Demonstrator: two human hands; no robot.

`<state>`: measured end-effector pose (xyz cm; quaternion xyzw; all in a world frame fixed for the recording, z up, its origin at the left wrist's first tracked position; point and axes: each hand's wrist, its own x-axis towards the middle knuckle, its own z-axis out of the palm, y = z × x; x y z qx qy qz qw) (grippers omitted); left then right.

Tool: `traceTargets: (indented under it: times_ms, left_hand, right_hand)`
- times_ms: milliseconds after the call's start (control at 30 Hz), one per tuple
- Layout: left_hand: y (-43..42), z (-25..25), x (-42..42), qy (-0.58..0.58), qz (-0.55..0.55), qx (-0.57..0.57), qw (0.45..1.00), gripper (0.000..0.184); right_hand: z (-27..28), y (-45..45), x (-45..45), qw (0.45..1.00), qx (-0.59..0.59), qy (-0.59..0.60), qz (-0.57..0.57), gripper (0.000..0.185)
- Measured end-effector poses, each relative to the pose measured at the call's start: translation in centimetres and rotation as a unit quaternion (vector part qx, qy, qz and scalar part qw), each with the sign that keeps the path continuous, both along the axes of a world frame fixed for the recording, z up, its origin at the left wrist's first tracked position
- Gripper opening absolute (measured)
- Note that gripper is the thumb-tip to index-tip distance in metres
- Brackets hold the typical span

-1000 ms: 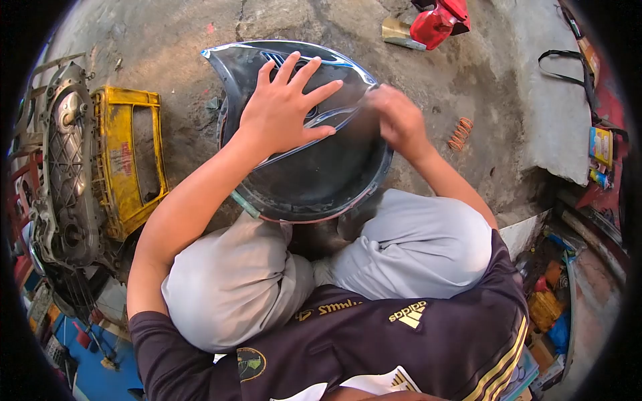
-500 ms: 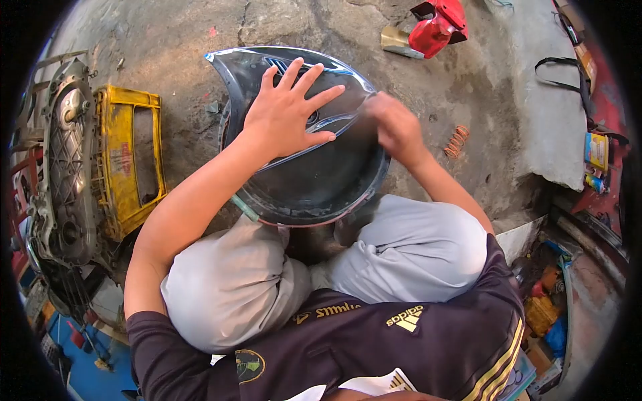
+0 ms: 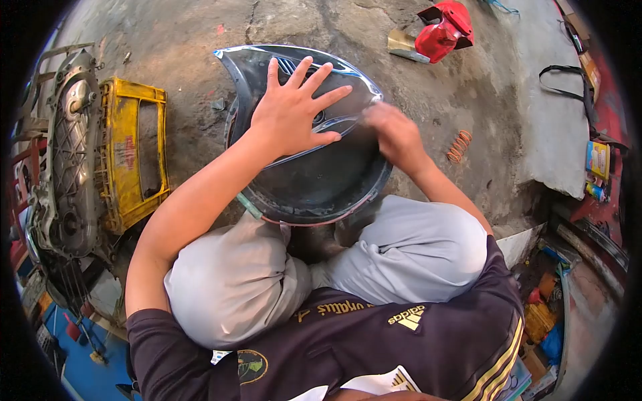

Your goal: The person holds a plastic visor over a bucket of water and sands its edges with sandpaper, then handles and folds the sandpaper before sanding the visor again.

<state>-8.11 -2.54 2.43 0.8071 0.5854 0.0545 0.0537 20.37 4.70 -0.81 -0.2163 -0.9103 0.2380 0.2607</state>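
A dark curved panel with blue and white striped edging [image 3: 352, 99], which looks like a motorcycle body panel, lies across a round black basin [image 3: 321, 184] in front of my knees. My left hand [image 3: 294, 110] rests flat on the panel, fingers spread wide, palm hiding its middle. At the panel's right end is my right hand [image 3: 396, 137], smeared by motion. Its fingers look curled together close to the panel's edge. Whatever they pinch, if anything, is hidden. The basin's lower rim shows below the panel, close to my grey trousers [image 3: 231, 287].
To the left stand a yellow plastic crate [image 3: 117, 160] and a metal engine casing [image 3: 75, 160]. An orange coil spring [image 3: 459, 146] lies on the concrete floor [image 3: 194, 40] at right. Farther off sits a red part [image 3: 441, 33]. Assorted clutter [image 3: 538, 314] fills the lower right.
The view has shifted slightly, so the panel and basin appear a little farther right. My right hand's curled fingers have shifted a little at the panel's right edge; my left hand stays spread on it.
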Motion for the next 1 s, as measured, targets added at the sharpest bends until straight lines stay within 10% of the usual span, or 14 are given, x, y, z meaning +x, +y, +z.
traceTargets:
  times_ms: [1000]
  left_hand:
    - [0.0,-0.2,0.0,-0.004,0.001,0.004,1.000,0.088]
  right_hand:
    - [-0.1,0.9,0.4,0.999,0.045,0.003,-0.023,0.036]
